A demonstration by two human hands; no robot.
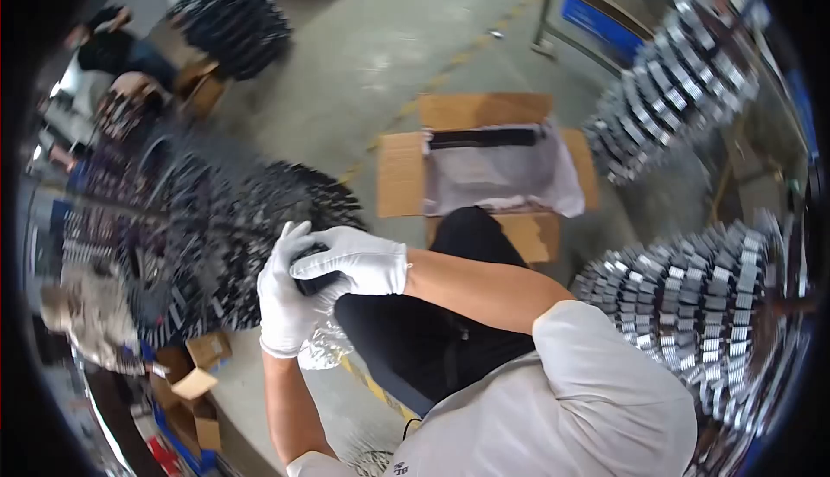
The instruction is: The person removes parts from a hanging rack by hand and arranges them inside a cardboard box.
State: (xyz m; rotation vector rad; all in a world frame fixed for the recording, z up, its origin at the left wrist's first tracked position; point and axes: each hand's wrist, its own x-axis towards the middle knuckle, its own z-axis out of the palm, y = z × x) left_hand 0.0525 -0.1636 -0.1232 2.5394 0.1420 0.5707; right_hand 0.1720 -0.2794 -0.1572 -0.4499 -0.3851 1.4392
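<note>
My left hand (287,300), in a white glove, is raised in front of a rack of dark metal parts (233,243). My right hand (363,262), gloved too, meets it from the right, its fingers overlapping the left ones. Between the palms a small dark piece (318,283) shows; most of it is hidden by the gloves, so its kind is unclear. Both hands appear closed around it. Crinkled clear plastic (325,347) hangs or lies just below the hands, beside my knee.
An open cardboard box (402,174) with a white liner and a dark strip inside stands ahead on the floor. Racks of shiny metal parts (683,295) stand on the right. Small open cartons (194,382) are at lower left. Other people (91,313) are at the left.
</note>
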